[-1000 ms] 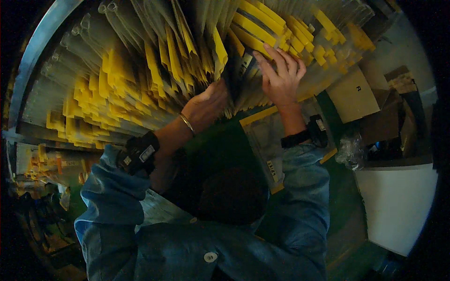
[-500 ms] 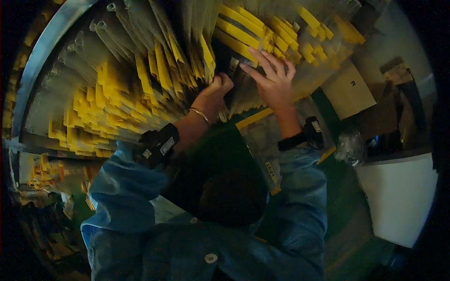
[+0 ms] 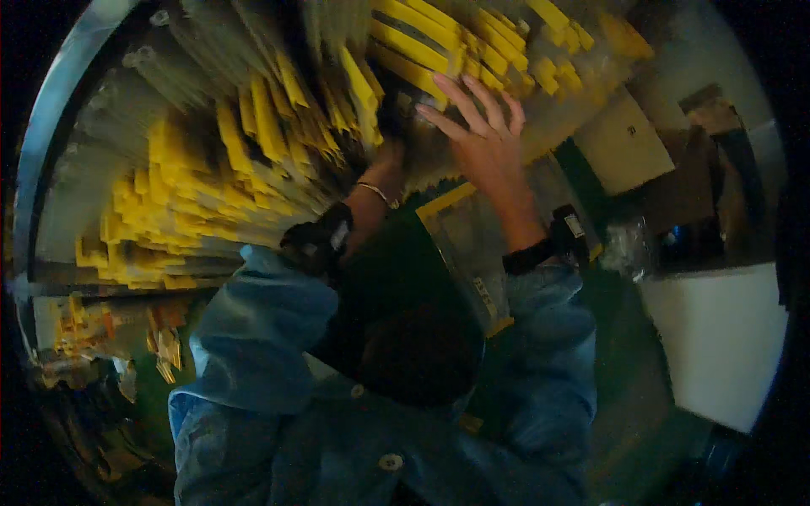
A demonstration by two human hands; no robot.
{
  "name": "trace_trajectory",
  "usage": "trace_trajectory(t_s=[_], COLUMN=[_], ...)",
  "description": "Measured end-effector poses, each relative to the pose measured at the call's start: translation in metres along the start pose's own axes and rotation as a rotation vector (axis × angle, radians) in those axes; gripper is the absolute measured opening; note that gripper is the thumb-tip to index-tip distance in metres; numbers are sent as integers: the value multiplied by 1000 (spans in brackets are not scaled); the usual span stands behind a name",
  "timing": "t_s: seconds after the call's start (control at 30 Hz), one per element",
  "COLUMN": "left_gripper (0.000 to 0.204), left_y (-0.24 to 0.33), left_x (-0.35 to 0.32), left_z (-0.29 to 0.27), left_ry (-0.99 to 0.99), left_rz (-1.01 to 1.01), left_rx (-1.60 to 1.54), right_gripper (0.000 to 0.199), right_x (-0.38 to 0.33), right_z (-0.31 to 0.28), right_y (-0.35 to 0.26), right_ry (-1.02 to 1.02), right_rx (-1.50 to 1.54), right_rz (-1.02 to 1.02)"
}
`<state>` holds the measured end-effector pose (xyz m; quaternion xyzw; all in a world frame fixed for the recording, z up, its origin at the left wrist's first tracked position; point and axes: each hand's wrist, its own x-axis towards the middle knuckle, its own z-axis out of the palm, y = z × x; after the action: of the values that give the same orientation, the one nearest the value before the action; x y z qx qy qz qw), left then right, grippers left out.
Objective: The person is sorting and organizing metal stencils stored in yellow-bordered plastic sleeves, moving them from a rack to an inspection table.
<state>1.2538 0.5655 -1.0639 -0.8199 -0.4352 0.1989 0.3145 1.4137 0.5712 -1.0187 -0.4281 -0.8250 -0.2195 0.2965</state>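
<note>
"Yellow and clear plastic. Head view, first item?"

"Left bunch of yellow-edged sheets [image 3: 268,126], many, packed close, upper left. Long axes slant from upper left down to lower right, steeper toward the middle; yellow ends point down, toward the person."

"Second item?"

"Right bunch of yellow-edged sheets [image 3: 422,56], upper middle to upper right. Yellow strips also run from upper left to lower right, at a shallower slope. A dark gap parts the two bunches."

"Left hand [image 3: 386,169]?"

"At the inner edge of the left bunch, reaching up into the gap. Fingers dark and blurred; whether they grip anything, cannot tell. Bracelet [image 3: 376,193] at the wrist, black wrist device [image 3: 319,239] below it."

"Right hand [image 3: 489,148]?"

"Unclosed, fingers spread and pointing up and left, tips at the lower ends of the right bunch; contact uncertain. Black wrist device on this arm too."

"Remaining stock?"

"Clear panel with a yellow border [image 3: 448,207], beside the right forearm, over a green surface [image 3: 392,268]; its left edge slants down to the right. Cardboard piece [image 3: 623,142], to the right. Crumpled clear plastic [image 3: 628,249], below the cardboard. White board [image 3: 724,341], lower right. Blue sleeves [image 3: 263,325], both arms."
</note>
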Motion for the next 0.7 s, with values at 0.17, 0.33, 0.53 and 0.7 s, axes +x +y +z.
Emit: trace_trajectory(t_s=[0.17, 0.33, 0.53, 0.7], left_gripper=[41, 43, 32, 28], left_y=[9, 3, 5, 7], left_x=[5, 7, 7, 6], left_z=[24, 23, 22, 28], left_ry=[-74, -408, -276, -248], left_rz=[83, 167, 206, 124], left_rx=[-228, -267, -101, -125], right_gripper=[35, 22, 21, 28], right_x=[-109, -360, -525, -479], right_z=[2, -10, 12, 24], right_y=[34, -7, -106, -114], right_ry=[51, -104, -390, -495], right_rx=[229, 201, 564, 568], right_rz=[362, 1371, 1509, 1627])
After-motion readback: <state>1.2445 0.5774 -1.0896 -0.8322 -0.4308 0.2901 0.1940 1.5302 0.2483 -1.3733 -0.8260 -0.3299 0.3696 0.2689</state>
